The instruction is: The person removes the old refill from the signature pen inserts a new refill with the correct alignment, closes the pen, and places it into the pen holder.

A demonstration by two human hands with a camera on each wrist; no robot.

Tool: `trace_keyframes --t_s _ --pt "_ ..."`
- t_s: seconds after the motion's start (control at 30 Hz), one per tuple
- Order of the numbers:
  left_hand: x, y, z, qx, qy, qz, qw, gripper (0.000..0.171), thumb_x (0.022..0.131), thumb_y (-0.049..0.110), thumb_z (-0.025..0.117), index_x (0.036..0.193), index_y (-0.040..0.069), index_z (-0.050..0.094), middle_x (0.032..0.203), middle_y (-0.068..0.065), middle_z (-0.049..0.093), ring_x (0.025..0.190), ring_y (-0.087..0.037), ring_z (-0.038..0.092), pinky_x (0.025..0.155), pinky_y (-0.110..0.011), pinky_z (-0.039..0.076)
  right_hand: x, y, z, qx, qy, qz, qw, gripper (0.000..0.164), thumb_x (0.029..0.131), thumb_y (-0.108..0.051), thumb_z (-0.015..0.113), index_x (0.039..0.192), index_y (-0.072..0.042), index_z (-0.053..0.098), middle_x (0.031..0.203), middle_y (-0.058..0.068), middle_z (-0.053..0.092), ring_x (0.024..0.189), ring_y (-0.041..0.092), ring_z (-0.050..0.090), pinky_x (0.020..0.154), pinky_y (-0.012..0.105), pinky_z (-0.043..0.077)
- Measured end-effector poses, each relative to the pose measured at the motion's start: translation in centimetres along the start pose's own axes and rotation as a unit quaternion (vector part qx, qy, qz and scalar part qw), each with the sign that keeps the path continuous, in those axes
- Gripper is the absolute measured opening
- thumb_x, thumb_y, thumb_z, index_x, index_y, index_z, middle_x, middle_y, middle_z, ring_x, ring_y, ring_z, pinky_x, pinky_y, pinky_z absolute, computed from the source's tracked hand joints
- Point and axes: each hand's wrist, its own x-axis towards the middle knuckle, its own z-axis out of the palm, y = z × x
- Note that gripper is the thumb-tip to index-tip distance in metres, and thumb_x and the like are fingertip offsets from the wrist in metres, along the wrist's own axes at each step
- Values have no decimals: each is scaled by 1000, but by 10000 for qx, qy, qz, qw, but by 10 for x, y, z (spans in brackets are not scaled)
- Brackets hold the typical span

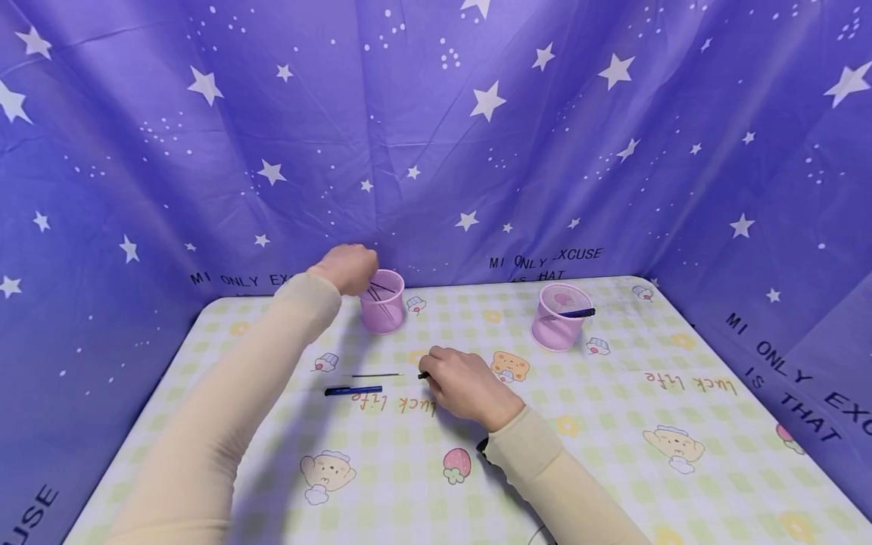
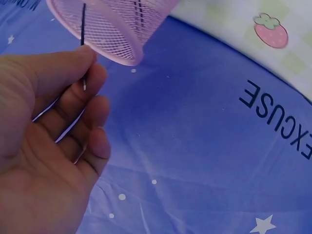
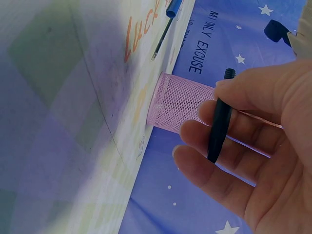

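Observation:
My left hand (image 1: 347, 269) is at the rim of the left pink mesh cup (image 1: 383, 322). Between thumb and index finger it pinches a thin black pen refill (image 2: 83, 24), which reaches over the cup's mouth. Other thin dark sticks (image 2: 138, 12) show inside that cup. Lower and to the right, my right hand (image 1: 466, 384) holds a short black pen piece (image 3: 222, 124) with a ridged end, its fingers curled around it. Left of this hand, a blue pen barrel with a dark clip (image 1: 354, 390) and another thin refill (image 1: 378, 375) lie on the table.
A second pink mesh cup (image 1: 555, 333) stands at the back right, with a dark blue pen piece (image 1: 577, 312) leaning across its rim. The checked tablecloth (image 1: 599, 492) has printed cartoons. A purple star-patterned curtain (image 1: 436, 204) hangs behind the table and at both sides.

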Motion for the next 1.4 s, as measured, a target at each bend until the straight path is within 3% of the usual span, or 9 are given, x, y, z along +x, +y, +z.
trace_keyframes --t_s 0.13,0.33,0.5,0.67,0.9,1.17,1.4 --pt "-5 -3 0 -315 -13 -28 9995 19 75 -4 56 69 12 64 74 -4 62 70 -22 56 68 -40 50 0 0 0 0 -7 4 10000 10 84 -11 66 93 -16 64 87 -5 57 75 11 56 61 31 50" --pt "-14 -9 -1 -609 -57 -83 9981 18 75 -5 57 72 12 64 77 -5 62 73 -23 57 71 -41 50 1 0 -1 -11 6 -19 10000 10 84 -11 66 93 -16 64 87 -5 57 74 11 56 60 30 50" --pt "-20 -13 2 -832 -78 2 9965 21 77 -6 56 65 11 58 68 -4 56 67 -22 53 66 -37 47 1 0 0 2 -29 -24 10000 10 84 -10 66 93 -16 64 86 -5 57 74 11 56 60 30 50" --pt "-25 -18 6 -1017 180 68 9946 21 75 -6 56 64 11 60 67 -4 57 65 -22 53 62 -35 46 1 -1 -1 -2 -23 -17 10000 11 84 -10 65 93 -16 64 87 -5 57 74 11 56 61 30 50" --pt "-35 -22 11 -1159 387 116 9924 26 73 -8 50 59 13 51 62 -2 48 59 -19 46 55 -32 38 1 -1 -1 -24 -39 13 10000 10 84 -10 65 93 -16 65 86 -5 57 73 11 56 60 30 50" --pt "-43 -27 21 -1232 822 167 9888 24 74 -6 50 60 13 54 66 -3 53 63 -20 52 61 -34 44 1 -1 -1 -31 -40 11 10000 11 84 -10 65 93 -15 65 86 -5 56 73 11 56 61 30 50" --pt "-51 -24 29 -1395 1153 275 9831 19 76 -6 53 72 10 63 77 -6 57 69 -22 53 65 -36 46 0 -1 -1 -36 -24 0 10000 11 85 -10 65 94 -16 65 86 -5 57 74 10 56 61 30 50"
